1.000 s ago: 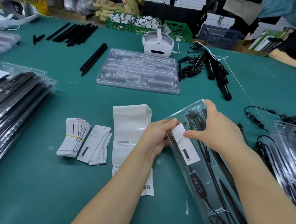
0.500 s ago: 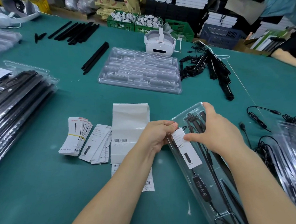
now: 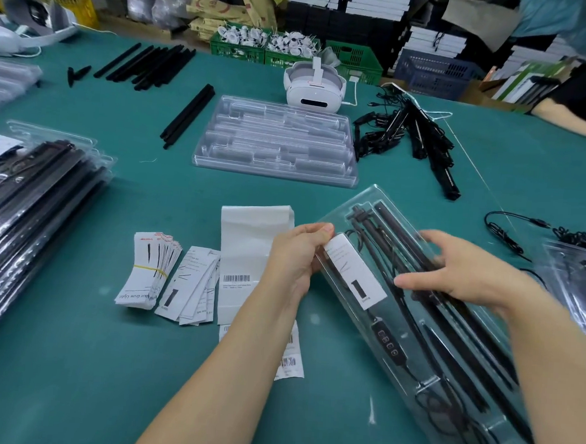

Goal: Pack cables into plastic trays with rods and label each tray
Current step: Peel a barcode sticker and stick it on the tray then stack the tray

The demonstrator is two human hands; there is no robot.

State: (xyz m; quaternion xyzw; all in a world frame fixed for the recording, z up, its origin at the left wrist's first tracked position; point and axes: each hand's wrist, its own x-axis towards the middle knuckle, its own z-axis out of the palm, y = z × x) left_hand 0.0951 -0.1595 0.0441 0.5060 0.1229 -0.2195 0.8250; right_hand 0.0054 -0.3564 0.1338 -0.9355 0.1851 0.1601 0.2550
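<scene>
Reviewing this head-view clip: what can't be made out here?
- Label text: too small; its upper end is under the left hand.
- Tray: its near end is cut off by the bottom edge, partly behind the right forearm.
- Right hand fingertips: motion-blurred.
- Barcode strip: partly behind the left forearm.

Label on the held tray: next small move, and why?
Probably smooth the label flat with the right hand. The left hand pinches the label's top end at the edge of the tray, while the right hand sits on the tray beside the label, not on it. Whether the label is fully stuck I cannot tell.
</scene>
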